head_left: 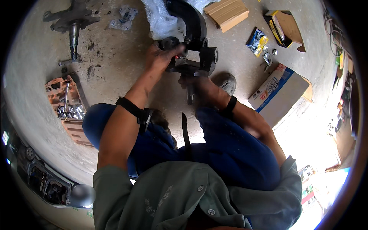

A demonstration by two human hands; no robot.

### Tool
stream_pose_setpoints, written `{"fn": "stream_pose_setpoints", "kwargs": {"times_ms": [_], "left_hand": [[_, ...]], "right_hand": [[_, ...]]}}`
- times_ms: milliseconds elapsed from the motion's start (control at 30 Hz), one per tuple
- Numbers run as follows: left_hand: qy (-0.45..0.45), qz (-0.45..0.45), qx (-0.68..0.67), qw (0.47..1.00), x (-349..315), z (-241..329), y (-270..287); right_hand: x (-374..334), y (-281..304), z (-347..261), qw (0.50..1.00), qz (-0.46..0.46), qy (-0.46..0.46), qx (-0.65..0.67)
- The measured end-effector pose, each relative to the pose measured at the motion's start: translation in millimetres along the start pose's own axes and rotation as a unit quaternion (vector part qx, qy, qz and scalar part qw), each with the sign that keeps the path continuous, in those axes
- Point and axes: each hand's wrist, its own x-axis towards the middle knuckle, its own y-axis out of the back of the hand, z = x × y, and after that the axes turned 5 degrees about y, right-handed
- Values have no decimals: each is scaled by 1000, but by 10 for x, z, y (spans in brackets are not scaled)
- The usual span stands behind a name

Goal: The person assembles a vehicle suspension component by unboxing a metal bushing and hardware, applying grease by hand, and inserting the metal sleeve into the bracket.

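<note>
A curved black metal arm [194,27], which looks like a vehicle suspension part, stands in front of my knees with its upper end among clear plastic wrap [161,23]. Its lower end forms a fork with round bushing ends. My left hand [159,59] is closed on the left side of this fork, thumb over the top; something small and red shows by the thumb. Under the fork's near edge, my right hand [201,86] is curled and partly in shadow. A short metal shaft [190,96] points down beside it; whether my fingers hold it is unclear.
A greasy spindle part [74,38] lies at the far left, above an open orange socket case [65,97]. To the right are flattened cardboard [228,14], an open box [285,28], a blue-yellow packet [257,41], small metal parts [267,58] and a large white-blue carton [278,94].
</note>
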Motion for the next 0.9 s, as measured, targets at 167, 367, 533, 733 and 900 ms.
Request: {"fn": "stream_pose_setpoints", "kwargs": {"times_ms": [167,367,533,733,900], "left_hand": [[131,-50,-10,990,-198,136,46],[120,-15,-15,993,-223,147,-121],[13,-4,-123,992,-283,-7,-193],[49,-24,-132,990,-239,70,-210],[5,3,-113,994,-197,31,-233]], "right_hand": [[31,0,44,999,-6,-15,31],[-22,56,-65,999,-18,-25,-38],[67,307,120,996,-55,-61,37],[161,403,169,998,-67,0,-23],[179,375,152,994,-62,37,-80]]}}
